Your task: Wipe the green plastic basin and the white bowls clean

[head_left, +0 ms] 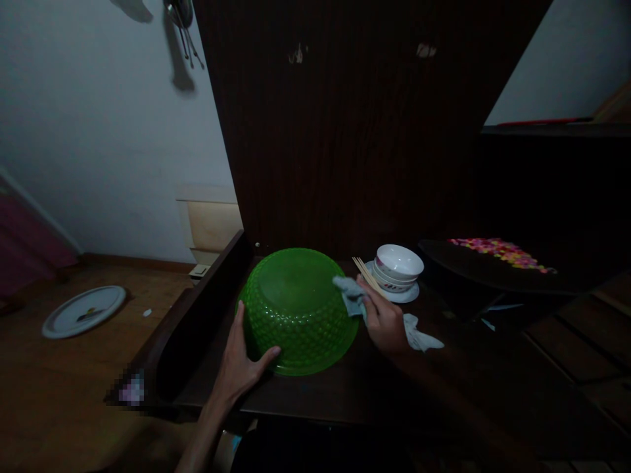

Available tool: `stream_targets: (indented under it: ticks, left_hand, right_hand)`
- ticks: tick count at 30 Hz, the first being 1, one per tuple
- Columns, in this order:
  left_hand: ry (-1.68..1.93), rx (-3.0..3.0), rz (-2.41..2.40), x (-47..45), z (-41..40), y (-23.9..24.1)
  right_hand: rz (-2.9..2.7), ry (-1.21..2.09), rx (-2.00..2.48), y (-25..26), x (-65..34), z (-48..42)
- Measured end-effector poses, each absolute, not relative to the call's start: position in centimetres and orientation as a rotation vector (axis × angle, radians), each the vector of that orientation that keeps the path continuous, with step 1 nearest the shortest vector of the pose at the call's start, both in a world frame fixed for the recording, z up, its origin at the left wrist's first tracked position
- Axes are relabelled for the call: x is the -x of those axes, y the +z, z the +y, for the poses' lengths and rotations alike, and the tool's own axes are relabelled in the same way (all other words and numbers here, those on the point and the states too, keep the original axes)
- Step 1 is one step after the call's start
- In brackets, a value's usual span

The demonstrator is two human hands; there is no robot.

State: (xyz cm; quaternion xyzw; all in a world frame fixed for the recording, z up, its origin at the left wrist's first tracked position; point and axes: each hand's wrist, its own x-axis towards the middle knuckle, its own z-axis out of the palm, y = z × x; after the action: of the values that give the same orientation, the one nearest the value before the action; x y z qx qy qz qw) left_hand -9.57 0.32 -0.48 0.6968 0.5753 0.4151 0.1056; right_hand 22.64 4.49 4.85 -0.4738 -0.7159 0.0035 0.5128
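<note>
A green textured basin (296, 289) rests upside down on the dark wooden table (305, 402). My left hand (244, 361) lies against its near left side, thumb and fingers spread. At the basin's right side my right hand (384, 320) is closed around a pale grey cloth (350, 293), whose front part touches or nearly touches the basin wall. Another end of the cloth hangs out behind the hand. Just beyond that hand are wooden chopsticks (367, 274) and stacked white bowls (399, 263) on a white plate (407, 295).
A raised wooden edge (197, 322) borders the table on the left, and a tall dark panel (345, 131) stands behind. To the right is a dark surface with a colourful flower-like strip (503, 253). A round white lid-like object (83, 312) lies on the wooden floor.
</note>
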Motion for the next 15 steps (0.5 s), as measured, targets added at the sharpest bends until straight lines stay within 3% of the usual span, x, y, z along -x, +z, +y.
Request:
stream_targets:
  ticks: [7,15]
  left_hand:
    - [0.874,-2.301,1.728,12.9,0.5,-2.3]
    - [0.915,-2.330,1.759,12.9,0.8,-2.6]
  right_hand:
    - [-1.638,0.018,1.297,6.0,-22.9,11.7]
    - [-1.819,0.197,1.389,2.4,-22.6,12.0]
